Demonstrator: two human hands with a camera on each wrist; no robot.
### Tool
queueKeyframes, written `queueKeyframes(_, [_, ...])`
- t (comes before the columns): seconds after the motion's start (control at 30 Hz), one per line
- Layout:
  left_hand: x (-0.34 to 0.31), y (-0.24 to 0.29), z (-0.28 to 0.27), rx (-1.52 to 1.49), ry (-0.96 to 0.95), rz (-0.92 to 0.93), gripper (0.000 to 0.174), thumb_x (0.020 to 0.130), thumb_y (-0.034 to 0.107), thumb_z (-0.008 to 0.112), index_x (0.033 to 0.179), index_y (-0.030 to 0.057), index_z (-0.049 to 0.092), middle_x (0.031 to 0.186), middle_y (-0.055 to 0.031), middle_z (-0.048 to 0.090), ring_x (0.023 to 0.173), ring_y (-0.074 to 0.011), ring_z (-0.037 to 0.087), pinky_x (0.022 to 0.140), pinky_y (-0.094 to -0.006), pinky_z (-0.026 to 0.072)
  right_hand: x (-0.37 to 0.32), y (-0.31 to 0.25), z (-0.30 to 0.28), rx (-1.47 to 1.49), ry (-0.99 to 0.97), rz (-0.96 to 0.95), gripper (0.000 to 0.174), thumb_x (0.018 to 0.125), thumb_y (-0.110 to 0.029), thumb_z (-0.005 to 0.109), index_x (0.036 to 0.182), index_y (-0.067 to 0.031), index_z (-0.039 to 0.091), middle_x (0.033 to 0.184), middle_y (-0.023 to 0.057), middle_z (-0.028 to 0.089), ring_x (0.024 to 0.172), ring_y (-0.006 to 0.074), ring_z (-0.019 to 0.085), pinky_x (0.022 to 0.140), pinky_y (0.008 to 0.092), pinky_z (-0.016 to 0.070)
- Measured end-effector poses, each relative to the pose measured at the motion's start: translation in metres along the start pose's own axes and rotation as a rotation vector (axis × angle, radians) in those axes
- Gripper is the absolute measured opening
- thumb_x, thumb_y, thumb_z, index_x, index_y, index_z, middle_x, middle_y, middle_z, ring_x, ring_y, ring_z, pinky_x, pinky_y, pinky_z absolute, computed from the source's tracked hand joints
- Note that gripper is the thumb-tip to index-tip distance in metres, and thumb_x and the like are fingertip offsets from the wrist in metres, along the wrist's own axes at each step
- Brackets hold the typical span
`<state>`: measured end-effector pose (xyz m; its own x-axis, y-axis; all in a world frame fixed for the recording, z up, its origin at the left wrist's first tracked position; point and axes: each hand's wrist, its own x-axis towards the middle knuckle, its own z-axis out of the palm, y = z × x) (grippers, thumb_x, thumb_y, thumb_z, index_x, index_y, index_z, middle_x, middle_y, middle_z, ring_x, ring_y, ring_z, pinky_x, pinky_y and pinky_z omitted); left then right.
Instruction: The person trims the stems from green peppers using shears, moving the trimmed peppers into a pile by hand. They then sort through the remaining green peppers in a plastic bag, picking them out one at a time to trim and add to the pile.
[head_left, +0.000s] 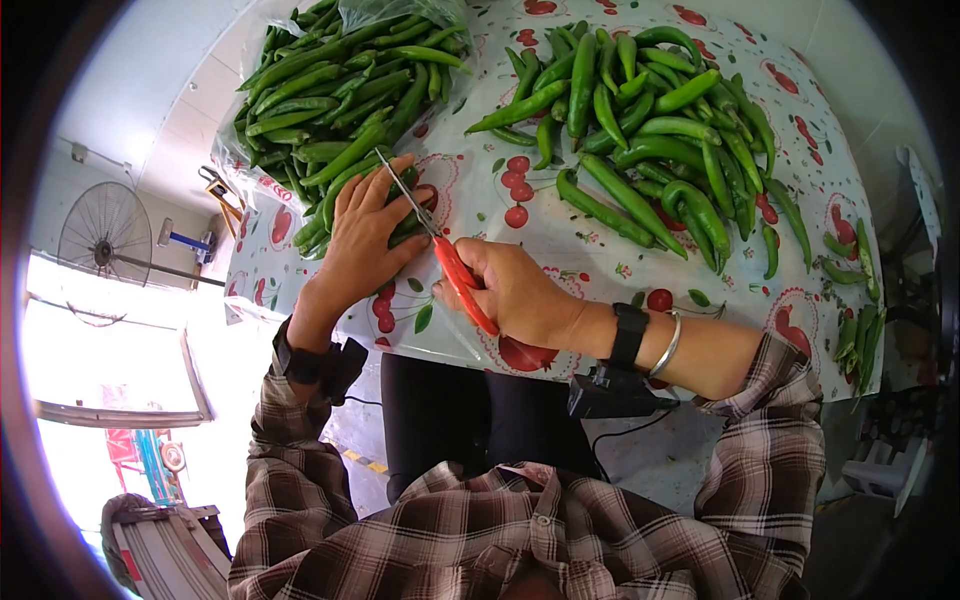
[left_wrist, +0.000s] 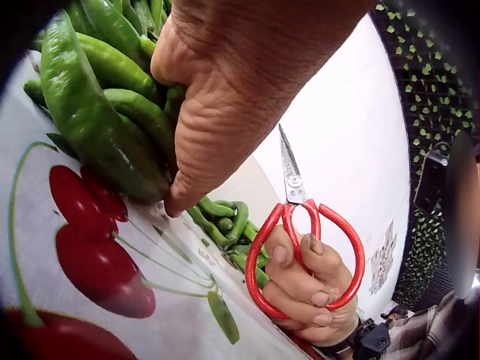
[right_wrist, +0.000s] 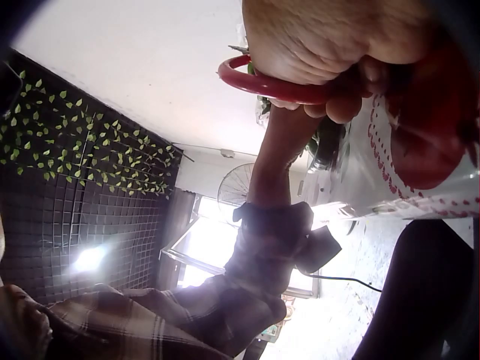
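Observation:
My left hand (head_left: 370, 238) lies with fingers spread on the near edge of a heap of long green chili peppers (head_left: 330, 95), most of it in a clear plastic bag (head_left: 405, 12). In the left wrist view, the thumb points down beside a large glossy pepper (left_wrist: 94, 105). My right hand (head_left: 520, 290) grips red-handled scissors (head_left: 457, 280), its fingers through the loops. Their metal blades are together and point up and left, overlapping the left fingers in the head view. The right wrist view shows only one red loop (right_wrist: 277, 88) under the hand.
Another loose pile of green peppers (head_left: 650, 130) spreads over the right of the table. Several smaller peppers (head_left: 855, 335) lie by its right edge. The plastic tablecloth (head_left: 450, 345) has cherry prints. A fan (head_left: 103, 240) stands at the left.

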<state>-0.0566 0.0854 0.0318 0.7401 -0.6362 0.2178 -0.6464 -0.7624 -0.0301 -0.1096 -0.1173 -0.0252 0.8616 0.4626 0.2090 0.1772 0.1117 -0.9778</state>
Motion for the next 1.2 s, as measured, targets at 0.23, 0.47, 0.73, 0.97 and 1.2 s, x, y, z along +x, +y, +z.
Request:
queueKeyframes(0.23, [0.0003, 0.0009, 0.0008, 0.026, 0.009, -0.001, 0.049, 0.077, 0.025, 0.071, 0.123, 0.0142, 0.061, 0.147, -0.0102, 0.036, 0.134, -0.0322, 0.035, 0.112, -0.0471, 0.0217, 0.0003, 0.0005, 0.0003, 0.012, -0.006, 0.020, 0.017, 0.086, -0.012, 0.064, 0.087, 0.0024, 0.056, 0.068, 0.0133, 0.058, 0.059, 0.0172, 0.052, 0.059, 0.0307, 0.0454])
queueKeyframes(0.47, [0.0007, -0.0004, 0.0017, 0.035, 0.021, 0.017, 0.050, 0.075, 0.024, 0.072, 0.123, 0.0141, 0.061, 0.147, -0.0104, 0.037, 0.133, -0.0317, 0.036, 0.111, -0.0458, 0.0233, 0.0000, -0.0014, -0.0008, 0.005, -0.022, 0.034, 0.018, 0.086, -0.013, 0.063, 0.088, 0.0026, 0.055, 0.069, 0.0148, 0.059, 0.059, 0.0194, 0.054, 0.059, 0.0313, 0.0457])
queueKeyframes(0.73, [0.0006, -0.0014, 0.0034, 0.025, 0.016, -0.005, 0.055, 0.070, 0.019, 0.073, 0.124, 0.0190, 0.062, 0.149, -0.0082, 0.036, 0.132, -0.0359, 0.035, 0.112, -0.0459, 0.0244, -0.0007, -0.0012, 0.0000, 0.066, -0.047, 0.054, 0.020, 0.092, -0.018, 0.064, 0.086, -0.0040, 0.051, 0.069, -0.0038, 0.047, 0.063, 0.0040, 0.040, 0.058, 0.0227, 0.0365])
queueKeyframes(0.97, [0.0009, -0.0007, 0.0029, 0.045, 0.032, 0.021, 0.049, 0.075, 0.025, 0.072, 0.122, 0.0153, 0.062, 0.147, -0.0100, 0.037, 0.132, -0.0308, 0.037, 0.111, -0.0443, 0.0238, -0.0005, -0.0009, 0.0004, 0.056, -0.047, 0.057, 0.019, 0.092, -0.017, 0.064, 0.087, -0.0037, 0.051, 0.069, -0.0040, 0.048, 0.063, 0.0038, 0.040, 0.058, 0.0226, 0.0364])
queueKeyframes(1.2, [0.0005, -0.0010, 0.0045, 0.047, 0.037, 0.015, 0.049, 0.075, 0.024, 0.072, 0.122, 0.0153, 0.062, 0.147, -0.0098, 0.037, 0.133, -0.0306, 0.037, 0.111, -0.0445, 0.0233, -0.0010, -0.0046, -0.0004, 0.063, -0.052, 0.089, 0.019, 0.092, -0.018, 0.064, 0.087, -0.0033, 0.052, 0.070, -0.0036, 0.049, 0.063, 0.0038, 0.040, 0.058, 0.0227, 0.0370])
